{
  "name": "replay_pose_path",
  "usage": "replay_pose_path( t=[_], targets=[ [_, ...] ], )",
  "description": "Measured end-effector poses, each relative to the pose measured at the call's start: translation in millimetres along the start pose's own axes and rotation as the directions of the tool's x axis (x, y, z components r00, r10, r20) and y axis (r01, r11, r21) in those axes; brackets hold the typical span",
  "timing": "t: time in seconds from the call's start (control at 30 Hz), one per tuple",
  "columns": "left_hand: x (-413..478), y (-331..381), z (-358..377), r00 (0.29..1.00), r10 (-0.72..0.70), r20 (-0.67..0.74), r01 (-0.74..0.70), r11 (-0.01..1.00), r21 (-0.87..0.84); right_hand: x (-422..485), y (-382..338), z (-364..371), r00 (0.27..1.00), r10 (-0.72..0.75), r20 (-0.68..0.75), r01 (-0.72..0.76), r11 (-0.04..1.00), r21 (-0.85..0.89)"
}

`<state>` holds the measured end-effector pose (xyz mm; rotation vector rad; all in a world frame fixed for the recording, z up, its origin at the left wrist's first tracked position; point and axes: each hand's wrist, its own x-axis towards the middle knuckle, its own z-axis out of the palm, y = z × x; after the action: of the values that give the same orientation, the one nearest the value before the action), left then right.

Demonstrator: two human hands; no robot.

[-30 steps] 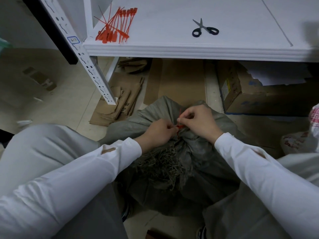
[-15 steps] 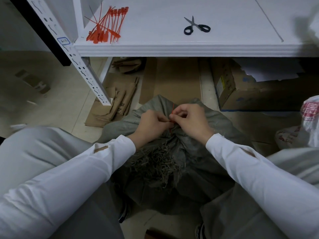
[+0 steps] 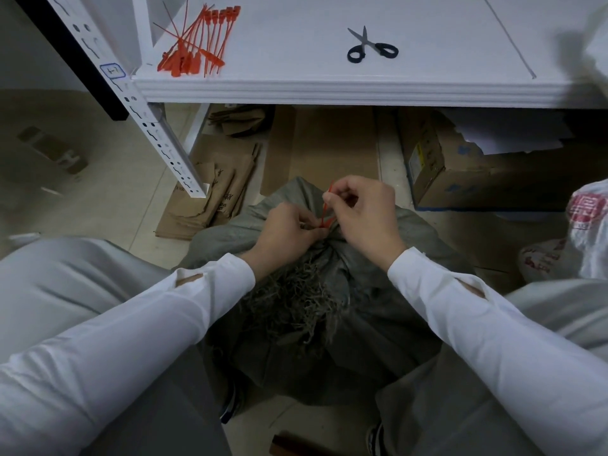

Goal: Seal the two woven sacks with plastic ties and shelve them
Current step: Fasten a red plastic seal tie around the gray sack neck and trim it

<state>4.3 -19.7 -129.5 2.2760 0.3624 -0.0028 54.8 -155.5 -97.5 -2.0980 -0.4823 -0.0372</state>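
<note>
- Head view: left hand [image 3: 286, 228] pinches the red tie [image 3: 325, 210] against the gathered neck of the grey sack [image 3: 378, 311], holding it closed.
- Right hand [image 3: 362, 215] pinches the tie's tail, probably to cinch it; the sack sits on the floor [image 3: 98, 192].

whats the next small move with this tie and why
Probably pull the red tie upward with the right hand to cinch it: that hand pinches its tail, while the left hand holds it at the bunched neck of the grey sack.

Storeroom: slotted shelving [image 3: 158, 133], cardboard boxes [image 3: 460, 179]
</note>
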Motion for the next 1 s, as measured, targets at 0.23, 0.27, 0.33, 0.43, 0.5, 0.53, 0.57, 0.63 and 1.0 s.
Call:
replay_pose_path(
  t=[0.23,0.27,0.33,0.43,0.5,0.53,0.57,0.63,1.0],
  targets=[
    [-5.4,5.0,-1.6,0.994,0.043,0.101,-0.055,0.992,0.117,2.6,11.3,-4.1,0.98,0.144,0.137,-0.156,0.985,0.075],
    [-6.2,4.8,-2.3,0.994,0.055,0.099,-0.066,0.991,0.115,3.0,12.1,-5.5,0.975,0.138,0.172,-0.147,0.988,0.041],
    [-6.0,3.8,-4.1,0.995,0.064,0.083,-0.073,0.99,0.121,1.6,12.5,-5.6,0.958,0.141,0.249,-0.133,0.99,-0.049],
    [-2.8,2.4,-4.7,0.996,0.062,0.065,-0.07,0.988,0.137,-1.4,11.3,-2.6,0.926,0.144,0.348,-0.089,0.981,-0.17],
    [-1.2,2.1,-2.7,0.997,0.054,0.056,-0.062,0.987,0.147,-2.8,10.3,-3.2,0.918,0.132,0.374,-0.044,0.971,-0.235],
    [-1.2,2.1,-1.5,0.997,0.047,0.054,-0.055,0.988,0.147,-3.5,10.4,-3.9,0.917,0.128,0.377,-0.026,0.964,-0.263],
    [-1.5,1.9,-0.3,0.998,0.042,0.053,-0.05,0.988,0.144,-4.4,11.3,-4.4,0.917,0.121,0.38,-0.007,0.957,-0.288],
    [-2.8,2.9,1.1,0.997,0.042,0.057,-0.05,0.988,0.149,-6.5,13.0,-4.5,0.915,0.121,0.385,0.011,0.946,-0.324],
    [0.7,9.7,-1.3,0.993,0.094,-0.065,-0.1,0.99,-0.104,-10.2,18.1,3.2,0.938,0.125,0.323,-0.029,0.958,-0.286]
  ],
)
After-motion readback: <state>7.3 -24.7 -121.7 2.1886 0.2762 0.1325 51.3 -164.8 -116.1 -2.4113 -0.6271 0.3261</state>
